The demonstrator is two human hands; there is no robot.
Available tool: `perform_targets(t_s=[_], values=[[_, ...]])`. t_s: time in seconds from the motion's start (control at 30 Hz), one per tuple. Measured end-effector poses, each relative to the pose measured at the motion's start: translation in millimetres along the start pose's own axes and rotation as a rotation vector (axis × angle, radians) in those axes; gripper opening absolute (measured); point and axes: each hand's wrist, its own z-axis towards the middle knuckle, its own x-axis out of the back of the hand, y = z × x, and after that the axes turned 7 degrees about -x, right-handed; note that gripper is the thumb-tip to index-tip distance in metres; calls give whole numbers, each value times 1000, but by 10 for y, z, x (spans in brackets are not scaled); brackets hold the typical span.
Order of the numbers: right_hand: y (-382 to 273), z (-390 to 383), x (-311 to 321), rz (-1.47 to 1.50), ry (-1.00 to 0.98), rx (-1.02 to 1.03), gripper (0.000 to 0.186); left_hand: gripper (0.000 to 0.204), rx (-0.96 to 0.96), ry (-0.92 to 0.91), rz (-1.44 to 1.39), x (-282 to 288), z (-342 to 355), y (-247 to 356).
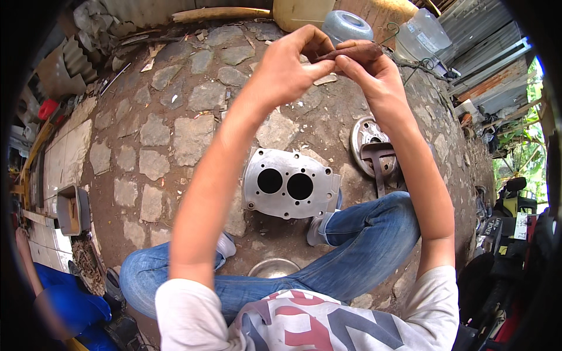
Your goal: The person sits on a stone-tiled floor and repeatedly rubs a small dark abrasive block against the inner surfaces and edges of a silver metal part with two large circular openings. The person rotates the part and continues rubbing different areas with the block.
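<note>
Both arms reach out ahead of me, hands raised over the far part of the stone floor. My left hand [285, 69] pinches one end of a thin, dark brown strip [331, 55], and my right hand [374, 76] grips its other end between thumb and fingers. What the strip is made of cannot be made out. Below the hands, between my bent legs, a grey metal housing [319, 196] with two large round bores and several small bolt holes rests on the ground. Neither hand touches it.
Right of the housing lies a round metal plate [359, 137], with a dark T-shaped tool [377, 153] on it. A shallow metal bowl [274, 268] sits by my legs. Plastic containers [421, 36] stand at the back, a motorcycle [509, 234] right, a person in blue [70, 298] left.
</note>
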Motion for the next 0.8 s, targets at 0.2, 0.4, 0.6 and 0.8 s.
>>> perform_targets(t_s=[0.2, 0.4, 0.6, 0.8], values=[[-26, -261, -174, 233, -102, -149, 37, 24, 90, 621, -767, -583, -768, 229], [-166, -381, -326, 109, -203, -100, 54, 19, 106, 714, -685, -616, -1090, 279], [-289, -393, -401, -591, -276, 214, 35, 16, 7, 718, -421, -497, -1194, 205], [-168, -346, -478, -495, -303, 191, 23, 19, -16, 800, -674, -493, -1233, 235]])
